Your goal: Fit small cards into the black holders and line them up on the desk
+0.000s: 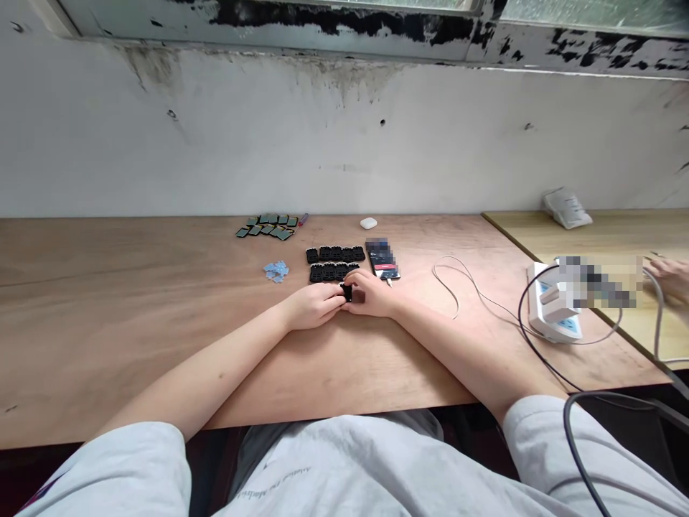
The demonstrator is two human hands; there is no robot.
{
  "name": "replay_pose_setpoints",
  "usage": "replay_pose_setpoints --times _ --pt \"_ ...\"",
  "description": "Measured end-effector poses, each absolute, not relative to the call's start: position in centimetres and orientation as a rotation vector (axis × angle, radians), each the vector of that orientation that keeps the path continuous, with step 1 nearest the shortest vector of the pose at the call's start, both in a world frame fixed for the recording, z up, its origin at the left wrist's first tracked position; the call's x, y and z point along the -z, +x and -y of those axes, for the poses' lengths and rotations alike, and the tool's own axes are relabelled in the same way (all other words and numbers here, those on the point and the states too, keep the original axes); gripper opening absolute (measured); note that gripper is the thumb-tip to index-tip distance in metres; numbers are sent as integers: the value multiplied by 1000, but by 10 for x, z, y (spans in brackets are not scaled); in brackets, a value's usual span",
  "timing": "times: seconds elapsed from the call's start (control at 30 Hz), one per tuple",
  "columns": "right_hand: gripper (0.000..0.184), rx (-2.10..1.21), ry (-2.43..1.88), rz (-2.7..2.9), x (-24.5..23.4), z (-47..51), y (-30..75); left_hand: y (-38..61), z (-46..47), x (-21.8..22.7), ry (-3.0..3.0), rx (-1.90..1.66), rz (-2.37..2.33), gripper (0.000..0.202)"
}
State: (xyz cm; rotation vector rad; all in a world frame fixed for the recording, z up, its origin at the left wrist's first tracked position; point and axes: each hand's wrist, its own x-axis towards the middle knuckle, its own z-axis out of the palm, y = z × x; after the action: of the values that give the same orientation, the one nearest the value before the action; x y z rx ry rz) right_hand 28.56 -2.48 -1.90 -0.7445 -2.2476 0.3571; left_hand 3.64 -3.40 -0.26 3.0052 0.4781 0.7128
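Observation:
Between my two hands is a small black part (347, 292), pinched by the fingers of both. My left hand (315, 305) grips it from the left, its fingers curled together. From the right, my right hand (370, 294) closes thumb and fingers on the same part. Just beyond lie two rows of similar black parts, a far row (336, 253) and a near row (328, 272). Left of them sits a little heap of pale blue pieces (276, 271). Farther back are several small green-grey panels (269, 225) with dark edges. What detail the held part has is too small to make out.
A phone (382, 258) with a white cable lies right of the black rows. Behind it is a white rounded case (368, 223). A power strip (554, 305) with cables stands at right. Another person's hand (670, 276) and a white packet (567, 208) are farther right.

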Motion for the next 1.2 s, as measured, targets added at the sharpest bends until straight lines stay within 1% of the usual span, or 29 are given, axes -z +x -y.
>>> replay_pose_setpoints --times 0.13,0.3,0.47,0.53,0.67,0.83,0.93,1.07,1.2 --pt "49 -364 -742 2231 17 23 288 31 25 5 2948 -781 -616 30" --pt "33 -237 -687 2260 14 26 287 -22 -3 -6 3009 -880 -983 27" --pt "23 -237 -722 2277 13 25 289 -51 -21 -12 3078 -591 -974 24" --pt "22 -243 -741 2288 13 24 289 -47 -23 -11 3062 -543 -948 22" --pt "17 -187 -784 2310 15 22 288 -29 -22 -6 3056 -567 -928 23" --pt "19 43 -1075 2324 20 20 286 -15 -20 0 3003 -667 -954 25" --pt "22 158 -1237 2258 23 17 285 -9 -19 3 2966 -720 -1069 25" --pt "25 193 -1311 2178 24 12 284 0 -21 6 2890 -866 -1343 31" --pt "17 160 -1382 2156 22 4 284 7 -31 15 2791 -909 -1425 41"
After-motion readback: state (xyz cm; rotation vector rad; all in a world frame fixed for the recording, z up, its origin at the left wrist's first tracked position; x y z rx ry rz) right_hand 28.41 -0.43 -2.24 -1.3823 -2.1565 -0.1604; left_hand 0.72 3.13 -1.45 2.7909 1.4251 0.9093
